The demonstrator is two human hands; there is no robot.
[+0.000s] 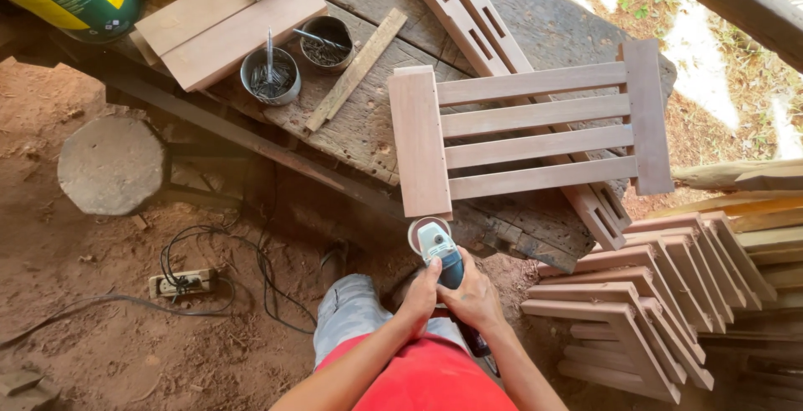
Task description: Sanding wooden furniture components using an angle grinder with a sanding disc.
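Observation:
A blue and grey angle grinder (437,248) points at the near edge of a slatted wooden frame (530,131) lying on a rough workbench (360,122). My left hand (419,295) and my right hand (473,297) both grip the grinder's body, close together just below the frame's wide end board (418,139). The grinder's disc sits right at that board's lower edge. Its cable runs down past my right wrist.
Two metal tins of nails (271,76) (325,43) and loose planks (226,26) sit on the bench. A stack of similar wooden frames (661,294) lies at right. A power strip with cables (182,281) rests on the dirt floor beside a round stump (110,164).

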